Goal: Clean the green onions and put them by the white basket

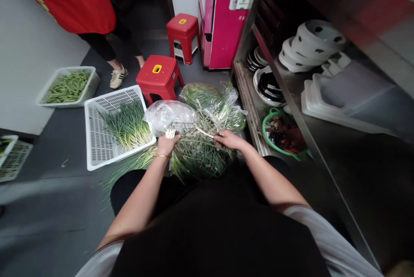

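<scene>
My left hand (167, 144) is closed round a small bunch of scallions, their white root ends (170, 133) poking out above the fist. My right hand (228, 138) pinches a pale stalk, probably a scallion (203, 132), which slants up to the left. Below and between the hands lies a heap of loose green scallions and trimmings (202, 156). Beyond it are clear plastic bags of scallions (207, 96) and a crumpled clear bag (170, 115). To the left, a white slotted basket (97, 139) holds scallions laid side by side (129, 124).
Two red stools (158, 76) stand ahead, near a pink cabinet (226, 23). Another person in a red apron (87, 1) stands at upper left beside a tub of green beans (69, 87). Steel shelving with dishes and a green basket (267, 128) runs along my right.
</scene>
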Available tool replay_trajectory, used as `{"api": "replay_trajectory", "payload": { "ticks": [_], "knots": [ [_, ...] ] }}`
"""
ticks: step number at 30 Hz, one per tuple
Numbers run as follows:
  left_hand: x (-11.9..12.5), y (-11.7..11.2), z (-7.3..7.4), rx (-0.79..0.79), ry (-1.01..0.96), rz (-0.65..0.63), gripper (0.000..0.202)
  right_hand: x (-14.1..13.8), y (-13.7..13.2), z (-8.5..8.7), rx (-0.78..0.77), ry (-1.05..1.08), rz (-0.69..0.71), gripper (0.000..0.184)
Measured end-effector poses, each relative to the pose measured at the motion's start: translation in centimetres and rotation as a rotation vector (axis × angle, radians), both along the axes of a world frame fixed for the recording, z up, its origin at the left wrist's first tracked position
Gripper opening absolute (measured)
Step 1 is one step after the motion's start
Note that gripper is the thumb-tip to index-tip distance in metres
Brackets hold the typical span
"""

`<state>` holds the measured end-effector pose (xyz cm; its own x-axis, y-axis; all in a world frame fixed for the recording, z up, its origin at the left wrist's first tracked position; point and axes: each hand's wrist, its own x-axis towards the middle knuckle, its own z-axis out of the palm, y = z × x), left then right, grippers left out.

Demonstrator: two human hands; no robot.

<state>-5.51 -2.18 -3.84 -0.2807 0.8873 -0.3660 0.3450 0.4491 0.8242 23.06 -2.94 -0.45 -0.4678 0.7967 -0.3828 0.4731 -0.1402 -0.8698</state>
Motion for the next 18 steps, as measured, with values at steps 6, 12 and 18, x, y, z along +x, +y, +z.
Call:
{"api": "replay_trajectory", "payload": {
  "ticks": [6, 12, 18],
  "knots": [
    [1.0, 0.4, 1.4, 0.26, 0.195, 0.144, 0.022, -6.0, -0.9, -2.1, 0.309, -0.291, -0.173, 0.02],
    [3.3, 0.1, 3.1, 0.114, -0.244, 0.083, 0.03, -8.5, -1.6, -2.4, 0.497, -0.335, -0.06, 0.015],
    [4.2, -0.7, 3.8, 0.056, -0.703, 0.073, 0.041, -7.7, -1.6, -0.4, 0.533, -0.169, -0.031, 0.019]
  ]
}}
